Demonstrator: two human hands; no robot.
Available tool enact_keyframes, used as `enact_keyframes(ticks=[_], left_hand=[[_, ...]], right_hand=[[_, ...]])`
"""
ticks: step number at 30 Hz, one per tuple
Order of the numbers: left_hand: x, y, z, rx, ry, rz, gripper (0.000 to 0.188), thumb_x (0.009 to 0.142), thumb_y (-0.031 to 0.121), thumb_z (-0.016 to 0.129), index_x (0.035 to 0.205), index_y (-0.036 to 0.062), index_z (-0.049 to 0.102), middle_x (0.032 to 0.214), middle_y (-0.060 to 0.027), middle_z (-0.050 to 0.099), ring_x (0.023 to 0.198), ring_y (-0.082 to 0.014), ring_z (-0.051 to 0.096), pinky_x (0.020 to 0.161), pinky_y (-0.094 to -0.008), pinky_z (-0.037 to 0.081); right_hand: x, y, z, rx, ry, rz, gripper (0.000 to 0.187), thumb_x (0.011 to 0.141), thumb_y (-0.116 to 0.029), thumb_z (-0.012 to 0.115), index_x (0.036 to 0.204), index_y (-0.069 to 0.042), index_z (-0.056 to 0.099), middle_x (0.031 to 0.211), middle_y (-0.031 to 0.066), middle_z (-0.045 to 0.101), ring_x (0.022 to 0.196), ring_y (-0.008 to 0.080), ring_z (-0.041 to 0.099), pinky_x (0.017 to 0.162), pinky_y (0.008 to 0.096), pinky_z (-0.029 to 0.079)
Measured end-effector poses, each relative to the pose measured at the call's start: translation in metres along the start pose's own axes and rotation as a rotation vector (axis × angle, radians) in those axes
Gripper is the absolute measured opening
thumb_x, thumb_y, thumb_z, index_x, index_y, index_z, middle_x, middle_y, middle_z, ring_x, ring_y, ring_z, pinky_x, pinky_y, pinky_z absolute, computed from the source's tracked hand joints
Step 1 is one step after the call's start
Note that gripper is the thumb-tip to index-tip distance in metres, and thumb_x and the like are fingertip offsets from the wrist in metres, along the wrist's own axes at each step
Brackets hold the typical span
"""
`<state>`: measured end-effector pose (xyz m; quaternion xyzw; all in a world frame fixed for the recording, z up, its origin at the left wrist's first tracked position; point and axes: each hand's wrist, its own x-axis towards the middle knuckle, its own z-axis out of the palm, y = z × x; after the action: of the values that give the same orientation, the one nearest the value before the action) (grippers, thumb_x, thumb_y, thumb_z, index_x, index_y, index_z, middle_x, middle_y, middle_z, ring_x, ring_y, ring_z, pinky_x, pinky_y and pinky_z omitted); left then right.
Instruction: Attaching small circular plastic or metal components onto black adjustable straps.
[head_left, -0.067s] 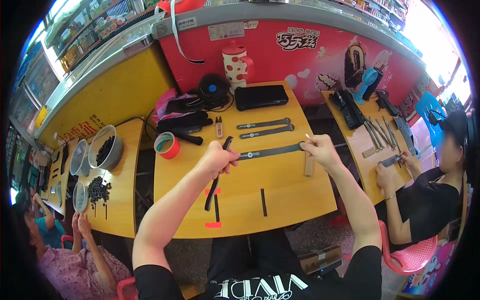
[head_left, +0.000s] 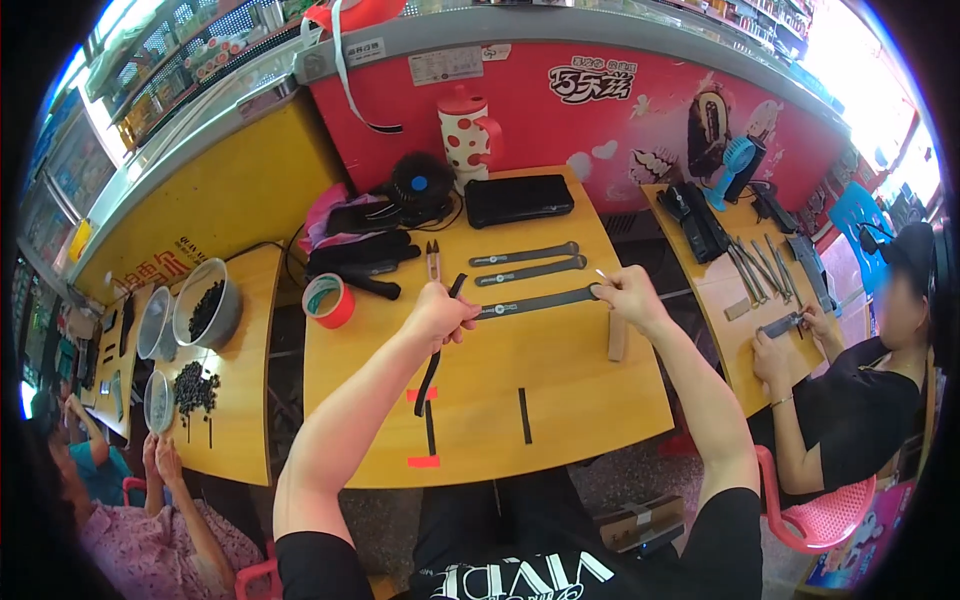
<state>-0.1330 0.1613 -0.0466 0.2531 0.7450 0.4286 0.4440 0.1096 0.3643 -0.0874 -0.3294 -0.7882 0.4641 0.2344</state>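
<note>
Evidently, a slight shift has just been recorded: the dark strap (head_left: pixel 540 301) appears nearer to two similar straps (head_left: pixel 525 254) lying at upper centre of the frame. It is judged to be still in handling, not set down. It is stretched nearly straight across mid-frame, above the surface (head_left: pixel 575 400). Its left end is pinched by the left grip (head_left: pixel 437 315), from which a black strip (head_left: pixel 427 380) also hangs — whether joined to the strap cannot be told. Its right end is pinched by the right grip (head_left: pixel 632 300), fingers closed; a small white tip beside them is not identified. Against the earlier frame, the snips (head_left: pixel 433 262) and red tape roll (head_left: pixel 338 312) are seen slightly lower — a tilted view may account for this.
</note>
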Motion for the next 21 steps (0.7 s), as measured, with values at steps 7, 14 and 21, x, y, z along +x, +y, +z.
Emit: enact_keyframes(ticks=[7, 14, 21], left_hand=[[0.05, -0.011, 0.02, 0.036, 0.09, -0.076, 0.014, 0.082, 0.005, 0.069, 0.077, -0.0017, 0.057, 0.062, -0.008, 0.059, 0.038, -0.0126, 0.047, 0.034, -0.0285, 0.031], [0.069, -0.014, 0.017, 0.019, 0.13, -0.11, 0.016, 0.078, 0.001, 0.07, 0.072, -0.004, 0.056, 0.059, -0.0089, 0.056, 0.038, -0.0161, 0.049, 0.034, -0.0313, 0.037], [0.072, -0.019, 0.028, 0.204, 0.228, -0.043, 0.023, 0.072, 0.003, 0.074, 0.068, -0.0036, 0.053, 0.061, -0.0102, 0.057, 0.039, -0.0166, 0.05, 0.034, -0.0336, 0.038]], right_hand=[[0.046, 0.024, 0.011, -0.444, -0.026, 0.204, 0.025, 0.079, -0.024, 0.073, 0.075, 0.001, 0.068, 0.06, 0.016, 0.058, 0.059, 0.0256, 0.059, 0.059, 0.0394, 0.044], [0.049, 0.012, 0.018, -0.478, 0.008, 0.242, 0.027, 0.076, -0.025, 0.075, 0.071, 0.0, 0.066, 0.065, 0.0178, 0.061, 0.066, 0.0313, 0.062, 0.062, 0.0406, 0.046], [0.043, 0.022, 0.019, -0.488, 0.138, 0.188, 0.03, 0.069, -0.026, 0.079, 0.063, -0.002, 0.063, 0.065, 0.0163, 0.063, 0.064, 0.0303, 0.063, 0.06, 0.0409, 0.047]])
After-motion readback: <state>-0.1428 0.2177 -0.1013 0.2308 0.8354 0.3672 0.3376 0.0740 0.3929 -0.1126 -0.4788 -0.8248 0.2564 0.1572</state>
